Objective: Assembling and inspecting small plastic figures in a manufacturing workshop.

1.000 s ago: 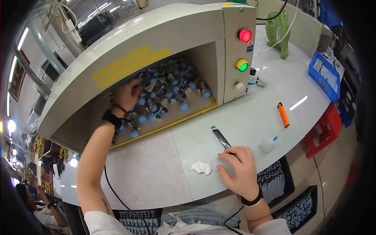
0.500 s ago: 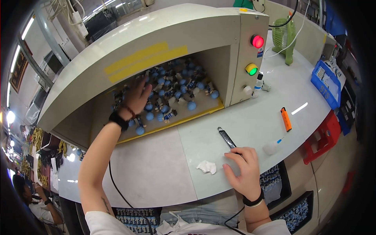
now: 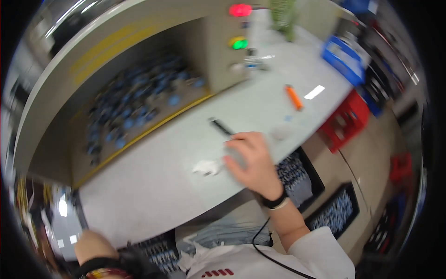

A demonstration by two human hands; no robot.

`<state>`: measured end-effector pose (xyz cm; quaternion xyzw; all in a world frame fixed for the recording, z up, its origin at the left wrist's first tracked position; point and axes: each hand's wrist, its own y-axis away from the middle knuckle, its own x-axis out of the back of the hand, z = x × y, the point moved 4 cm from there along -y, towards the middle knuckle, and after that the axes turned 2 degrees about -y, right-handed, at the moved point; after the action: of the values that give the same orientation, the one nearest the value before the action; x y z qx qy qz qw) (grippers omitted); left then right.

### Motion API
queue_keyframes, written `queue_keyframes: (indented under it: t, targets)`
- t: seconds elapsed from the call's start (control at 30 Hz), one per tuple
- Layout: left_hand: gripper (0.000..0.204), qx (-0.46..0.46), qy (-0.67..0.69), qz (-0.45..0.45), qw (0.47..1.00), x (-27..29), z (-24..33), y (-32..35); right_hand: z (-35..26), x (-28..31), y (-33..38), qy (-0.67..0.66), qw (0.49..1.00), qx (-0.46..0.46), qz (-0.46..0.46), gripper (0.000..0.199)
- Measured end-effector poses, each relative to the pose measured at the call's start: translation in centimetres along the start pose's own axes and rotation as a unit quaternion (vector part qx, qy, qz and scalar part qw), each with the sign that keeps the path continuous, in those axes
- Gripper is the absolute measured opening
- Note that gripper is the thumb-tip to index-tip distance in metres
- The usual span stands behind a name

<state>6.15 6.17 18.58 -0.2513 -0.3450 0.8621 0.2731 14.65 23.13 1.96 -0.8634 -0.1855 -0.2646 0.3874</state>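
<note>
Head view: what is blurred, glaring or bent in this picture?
Head view: the small blue pieces smear together; head view: a white glare patch lies on the pale table, right of the orange object; head view: the top edge of the machine bows, likely from the fisheye lens, and the corners go black.

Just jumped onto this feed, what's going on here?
A person in a white shirt is at a table. The right hand is loosely curled, thumb apart from the fingers, at the near end of a slim black tool; blur hides whether it grips it. A crumpled white tissue lies beside that hand. The left arm shows at the lower left, its hand out of view. Small blue pieces lie heaped inside the cabinet.
</note>
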Motion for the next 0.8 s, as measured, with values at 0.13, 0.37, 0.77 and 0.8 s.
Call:
queue_keyframes:
  t: [0.13,0.37,0.77,0.8]
  targets:
    - [0.041,-0.063,-0.007,-0.033,0.997,-1.1,0.2,0.3,-1.4,-1.8,-0.1,-0.040,0.999,0.027,0.006,0.024]
    - [0.038,-0.165,-0.185,0.065,0.967,-3.5,2.8,4.2,-0.4,2.2,0.7,0.033,0.998,0.001,0.050,0.021]
    - [0.034,-0.264,-0.071,-0.077,0.959,-2.3,0.5,1.3,-0.4,0.6,1.9,-0.001,0.998,0.002,0.063,0.019]
    - [0.034,-0.271,-0.086,-0.075,0.956,-2.3,1.0,1.3,-0.5,0.6,1.7,0.001,0.999,-0.002,0.054,0.019]
